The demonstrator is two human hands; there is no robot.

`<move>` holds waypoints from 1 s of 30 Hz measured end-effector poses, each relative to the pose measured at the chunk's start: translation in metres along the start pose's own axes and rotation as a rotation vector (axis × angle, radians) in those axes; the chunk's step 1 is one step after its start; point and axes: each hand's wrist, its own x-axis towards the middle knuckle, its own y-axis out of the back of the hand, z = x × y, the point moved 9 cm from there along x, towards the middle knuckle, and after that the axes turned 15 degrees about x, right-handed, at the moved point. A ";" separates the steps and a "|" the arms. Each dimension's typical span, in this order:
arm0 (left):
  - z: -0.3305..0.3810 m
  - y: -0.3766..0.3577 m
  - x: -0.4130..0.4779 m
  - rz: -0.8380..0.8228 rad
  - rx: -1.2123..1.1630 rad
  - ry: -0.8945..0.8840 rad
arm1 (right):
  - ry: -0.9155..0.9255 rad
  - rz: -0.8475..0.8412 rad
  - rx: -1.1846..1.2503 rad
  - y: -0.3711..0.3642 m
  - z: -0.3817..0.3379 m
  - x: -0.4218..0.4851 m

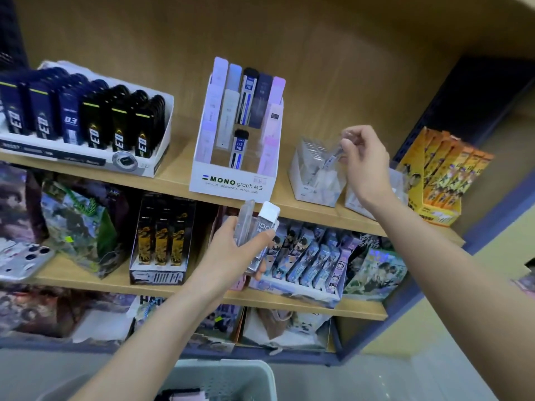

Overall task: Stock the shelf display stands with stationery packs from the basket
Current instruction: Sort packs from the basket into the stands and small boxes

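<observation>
Pinching a clear pack [333, 159] between right-hand fingers [351, 146] above the stand [315, 180].

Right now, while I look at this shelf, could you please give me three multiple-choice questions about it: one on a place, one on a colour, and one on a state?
1. Relative to the MONO stand, the right hand is:
A. to its left
B. to its right, over the clear stand
C. below it

2. The cap on one of the clear cases in the left hand is:
A. white
B. red
C. green

3. The left hand's fingers are:
A. straight and empty
B. in an empty fist
C. curled round the clear cases

Answers:
1 B: the hand pinches a small pack above that stand.
2 A: the cap is plainly white.
3 C: thumb and fingers wrap the cases.
</observation>
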 end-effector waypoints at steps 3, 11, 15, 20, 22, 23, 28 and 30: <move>0.000 -0.001 -0.001 -0.011 0.005 0.006 | -0.014 -0.085 -0.013 -0.005 0.001 0.003; -0.001 -0.006 0.000 -0.020 -0.008 0.012 | -0.042 -0.223 -0.176 -0.015 0.014 -0.002; -0.003 -0.011 0.001 -0.038 -0.041 0.021 | -0.045 -0.175 -0.234 -0.013 0.017 0.000; -0.008 -0.014 0.000 -0.052 -0.057 0.039 | -0.035 -0.033 -0.185 -0.005 0.006 -0.011; -0.011 -0.014 0.000 -0.056 -0.047 0.056 | -0.026 -0.003 -0.135 -0.004 -0.006 -0.032; -0.013 -0.014 0.001 -0.054 -0.036 0.067 | -0.048 -0.044 -0.126 -0.008 -0.010 -0.046; -0.016 -0.020 0.001 -0.080 0.018 0.059 | -0.439 -0.460 0.036 -0.048 0.011 -0.119; -0.014 -0.026 -0.001 -0.101 0.019 0.045 | -0.571 -0.487 0.120 -0.052 0.019 -0.133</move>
